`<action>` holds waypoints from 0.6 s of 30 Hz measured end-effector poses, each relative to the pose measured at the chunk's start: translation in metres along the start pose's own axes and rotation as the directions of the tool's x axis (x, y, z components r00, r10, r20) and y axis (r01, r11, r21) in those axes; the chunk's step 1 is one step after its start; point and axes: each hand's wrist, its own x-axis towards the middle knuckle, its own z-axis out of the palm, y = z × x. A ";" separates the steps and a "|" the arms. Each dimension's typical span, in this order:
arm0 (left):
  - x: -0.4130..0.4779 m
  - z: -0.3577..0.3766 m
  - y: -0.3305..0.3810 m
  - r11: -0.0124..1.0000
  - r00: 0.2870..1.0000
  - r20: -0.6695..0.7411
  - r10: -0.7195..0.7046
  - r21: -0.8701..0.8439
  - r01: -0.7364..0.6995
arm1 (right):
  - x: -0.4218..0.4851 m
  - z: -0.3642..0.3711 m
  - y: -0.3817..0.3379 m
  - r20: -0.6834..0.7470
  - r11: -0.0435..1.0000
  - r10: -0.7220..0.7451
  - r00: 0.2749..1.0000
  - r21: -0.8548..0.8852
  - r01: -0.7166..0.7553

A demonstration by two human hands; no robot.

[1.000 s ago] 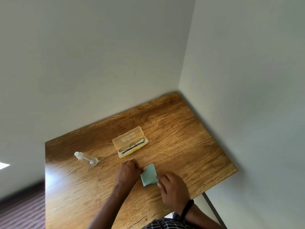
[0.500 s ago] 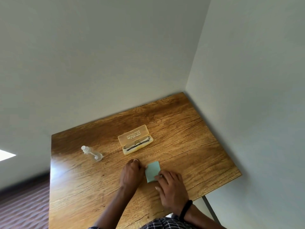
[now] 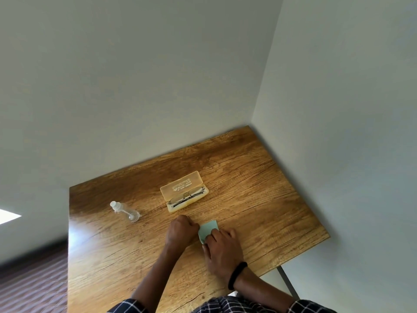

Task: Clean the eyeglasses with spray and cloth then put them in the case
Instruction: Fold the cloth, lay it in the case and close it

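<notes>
A folded pale green cloth (image 3: 208, 229) lies on the wooden table (image 3: 259, 199) between my hands. My left hand (image 3: 181, 231) is curled at the cloth's left edge. My right hand (image 3: 222, 247) rests with its fingers on the cloth's near right part. Beyond them a translucent yellow case (image 3: 183, 185) stands open, and the thin metal eyeglasses (image 3: 186, 195) lie folded in its lower half. A small clear spray bottle (image 3: 125, 211) lies on its side to the left of the case.
The table sits in a corner between two pale walls, one at the back and one on the right. Its right front corner (image 3: 327, 237) overhangs a metal leg (image 3: 287, 283). Striped floor shows at lower left.
My right hand has slid forward onto the cloth and covers more of it. The left hand stays at the cloth's left edge. The view has shifted slightly.
</notes>
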 end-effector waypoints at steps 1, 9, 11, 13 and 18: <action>0.000 -0.001 0.002 1.000 1.000 0.008 -0.003 -0.001 0.003 | -0.001 -0.001 0.001 0.001 0.999 0.035 0.999 0.016 -0.035; 0.005 0.005 0.027 0.999 0.998 0.036 0.050 0.009 -0.050 | -0.009 -0.014 0.013 0.027 0.890 0.337 0.941 0.318 -0.328; 0.006 0.007 0.037 0.997 0.997 0.051 0.061 0.035 -0.063 | -0.012 -0.013 0.017 0.028 0.866 0.375 0.926 0.344 -0.362; 0.008 0.011 0.043 0.995 0.996 0.062 0.063 0.069 -0.067 | -0.013 -0.013 0.022 0.041 0.853 0.399 0.916 0.350 -0.387; 0.013 0.017 0.053 0.986 0.994 0.089 0.064 0.149 -0.077 | -0.013 -0.015 0.029 0.049 0.836 0.418 0.907 0.369 -0.405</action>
